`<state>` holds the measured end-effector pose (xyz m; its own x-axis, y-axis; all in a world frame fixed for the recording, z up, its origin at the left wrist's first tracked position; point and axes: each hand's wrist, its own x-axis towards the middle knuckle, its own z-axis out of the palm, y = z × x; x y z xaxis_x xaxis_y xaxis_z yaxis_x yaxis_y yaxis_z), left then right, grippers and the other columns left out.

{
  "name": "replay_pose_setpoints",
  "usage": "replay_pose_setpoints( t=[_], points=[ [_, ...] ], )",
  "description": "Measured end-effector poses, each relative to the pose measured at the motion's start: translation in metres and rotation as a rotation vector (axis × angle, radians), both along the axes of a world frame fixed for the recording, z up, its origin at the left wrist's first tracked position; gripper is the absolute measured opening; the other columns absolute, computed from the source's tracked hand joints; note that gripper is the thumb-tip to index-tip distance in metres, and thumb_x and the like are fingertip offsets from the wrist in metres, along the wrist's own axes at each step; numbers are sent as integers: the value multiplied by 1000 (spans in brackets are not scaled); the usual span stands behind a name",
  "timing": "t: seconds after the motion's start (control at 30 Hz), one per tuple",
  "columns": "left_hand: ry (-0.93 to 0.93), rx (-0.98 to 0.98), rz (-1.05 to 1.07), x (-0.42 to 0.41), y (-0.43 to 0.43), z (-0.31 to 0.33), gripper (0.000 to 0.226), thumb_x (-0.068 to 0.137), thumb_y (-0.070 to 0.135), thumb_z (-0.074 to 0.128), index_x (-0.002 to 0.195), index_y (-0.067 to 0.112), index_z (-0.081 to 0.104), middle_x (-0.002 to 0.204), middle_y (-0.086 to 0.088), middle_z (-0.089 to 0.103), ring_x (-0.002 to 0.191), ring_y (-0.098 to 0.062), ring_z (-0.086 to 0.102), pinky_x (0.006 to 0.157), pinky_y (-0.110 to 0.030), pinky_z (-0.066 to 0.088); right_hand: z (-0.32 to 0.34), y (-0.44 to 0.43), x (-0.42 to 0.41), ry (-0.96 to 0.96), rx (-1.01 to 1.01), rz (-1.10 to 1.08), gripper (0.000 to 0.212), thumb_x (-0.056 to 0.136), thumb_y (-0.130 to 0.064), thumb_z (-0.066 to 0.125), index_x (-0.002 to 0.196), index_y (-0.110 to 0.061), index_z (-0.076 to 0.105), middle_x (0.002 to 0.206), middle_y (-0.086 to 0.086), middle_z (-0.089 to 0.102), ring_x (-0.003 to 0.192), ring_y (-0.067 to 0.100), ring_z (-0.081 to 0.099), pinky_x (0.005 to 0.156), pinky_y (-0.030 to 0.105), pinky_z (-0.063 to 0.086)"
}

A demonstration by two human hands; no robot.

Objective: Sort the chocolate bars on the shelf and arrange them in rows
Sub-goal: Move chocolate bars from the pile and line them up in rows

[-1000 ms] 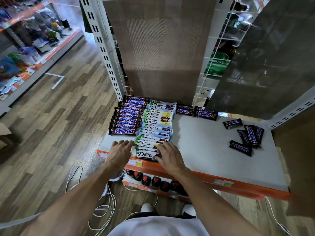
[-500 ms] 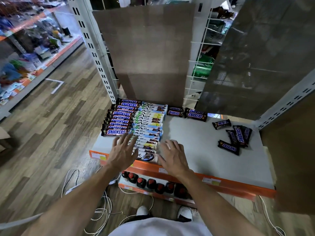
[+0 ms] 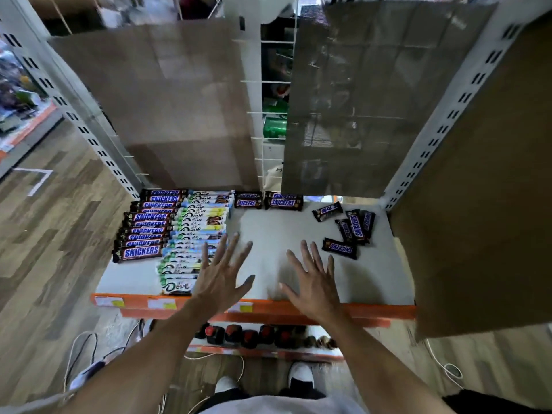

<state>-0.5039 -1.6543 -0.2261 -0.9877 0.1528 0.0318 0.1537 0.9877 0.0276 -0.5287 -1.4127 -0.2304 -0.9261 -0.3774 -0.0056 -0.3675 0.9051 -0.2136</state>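
- Reaching over the grey shelf point(image 3: 298, 234), I have my left hand point(image 3: 222, 277) and my right hand point(image 3: 313, 282) side by side, palms down. The fingers are straight and spread wide and hold nothing. I cannot tell whether they touch the surface.
- Just left of my left hand runs a column of Dove bars point(image 3: 194, 231), its near right ends hidden behind my fingers. The wrappers are pale with blue, green and yellow bands, laid crosswise and overlapping from the front edge to the back.
- The nearest Dove bar point(image 3: 177, 286), beside my left wrist, reads "Dove" in dark script.
- Further left, touching that column, lies a column of Snickers bars point(image 3: 143, 234): dark brown wrappers with blue "SNICKERS" lettering, also overlapping front to back.
- Beyond my fingertips, against the back, two groups of shorter Snickers bars point(image 3: 268, 201) sit side by side with their logos facing me.
- Right of my right hand, loose Snickers bars point(image 3: 355, 227) lie at odd angles, some overlapping.
- The closest loose bar point(image 3: 340, 248) is near my little finger, and its logo is upside down to me.
- Under my wrists runs the orange front edge point(image 3: 358, 312) with price labels point(image 3: 109, 301), whose writing is too small to read.
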Motion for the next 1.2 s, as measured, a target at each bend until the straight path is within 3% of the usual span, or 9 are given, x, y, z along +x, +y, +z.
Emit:
replay_pose_setpoints(
  t=[0.23, 0.43, 0.73, 0.93, 1.2],
  points=[
    [-5, -7, -64, -16, 54, -7, 77, 88, 66, 35, 153, 31, 12, 161, -7, 5, 147, -31, 1, 111, -65, 11, -2, 52, -3, -24, 34, -66, 81, 85, -71, 31, 152, -31, 12, 160, 8, -2, 146, 28, -10, 113, 61, 2],
    [-41, 7, -114, -34, 96, -12, 75, 90, 69, 21, 153, 32, 6, 161, -7, 2, 147, -32, -1, 111, -66, 10, -5, 94, -10, -48, 63, -136, 80, 85, -75, 23, 152, -34, 9, 160, 7, -4, 146, 28, -11, 112, 62, 0],
    [-80, 67, -191, -62, 155, -27, 75, 91, 68, 24, 153, 32, 0, 161, -5, -1, 146, -31, -3, 112, -65, 6, -10, 136, -49, -88, 89, -220, 80, 83, -71, 16, 151, -28, 23, 160, 9, 6, 147, 29, 3, 111, 64, 8],
    [-125, 77, -242, -79, 181, -42, 73, 92, 66, 26, 153, 29, 11, 161, -4, 5, 146, -31, 1, 111, -65, 5, -11, 141, -73, -212, 93, -190, 67, 95, -57, 34, 152, -31, 10, 160, 5, -8, 147, 25, -8, 113, 58, 5],
    [-190, 72, -275, -94, 190, -50, 79, 86, 70, -2, 153, 29, 10, 159, 0, 2, 146, -30, -2, 111, -62, -6, -22, 141, -87, -240, 75, -143, 62, 98, -54, 29, 152, -27, 13, 160, 1, -7, 147, 24, -6, 113, 59, 8]
  ],
)
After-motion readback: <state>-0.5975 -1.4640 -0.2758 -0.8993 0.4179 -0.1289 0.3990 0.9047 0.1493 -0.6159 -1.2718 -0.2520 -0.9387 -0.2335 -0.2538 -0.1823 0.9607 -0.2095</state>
